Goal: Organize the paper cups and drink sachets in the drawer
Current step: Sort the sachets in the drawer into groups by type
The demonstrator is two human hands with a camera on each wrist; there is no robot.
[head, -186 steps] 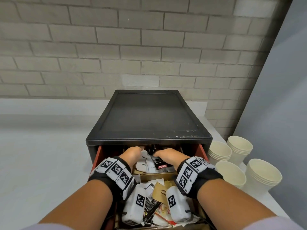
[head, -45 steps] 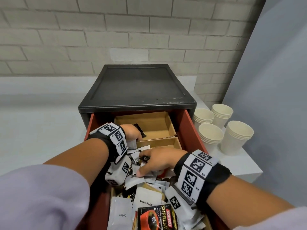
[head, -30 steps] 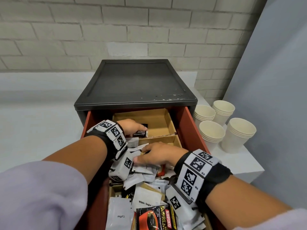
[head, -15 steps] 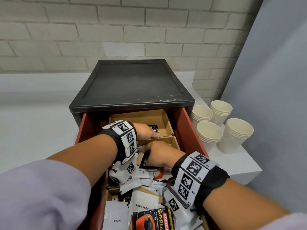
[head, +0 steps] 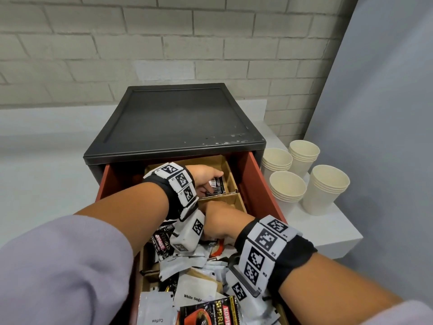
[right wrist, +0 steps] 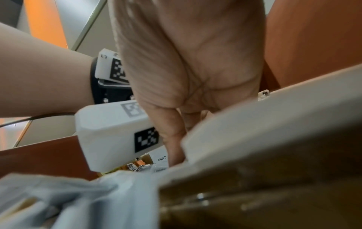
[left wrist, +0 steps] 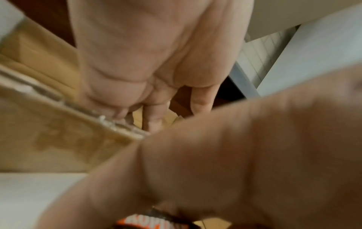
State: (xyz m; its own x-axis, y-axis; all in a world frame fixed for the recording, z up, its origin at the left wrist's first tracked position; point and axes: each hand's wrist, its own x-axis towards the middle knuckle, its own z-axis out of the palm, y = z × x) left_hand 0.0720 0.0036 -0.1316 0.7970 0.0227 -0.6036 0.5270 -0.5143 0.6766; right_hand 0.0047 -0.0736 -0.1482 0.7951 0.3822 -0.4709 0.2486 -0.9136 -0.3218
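The red drawer (head: 255, 184) of a black cabinet (head: 173, 123) is pulled out. My left hand (head: 212, 184) reaches into the far cardboard compartment (head: 226, 167) and pinches a black sachet (head: 218, 186) upright against its right side. Just behind the cardboard divider (head: 225, 197), my right hand (head: 220, 221) digs into the sachet pile (head: 194, 285), its fingertips hidden under my left wrist. In the left wrist view its curled fingers (left wrist: 195, 201) grip a black and orange Kopiko sachet (left wrist: 152, 221). Several stacks of paper cups (head: 288, 191) stand right of the cabinet.
A large Kopiko pack (head: 210, 313) and white sugar and coffee sachets (head: 154, 310) fill the near part of the drawer. The cups share a white ledge (head: 328, 231) beside a grey wall. A brick wall stands behind the cabinet.
The drawer came out and the far compartment was cleared. Within the last second my left hand carried the black sachet to that compartment's right side. My right hand sank under my left wrist.
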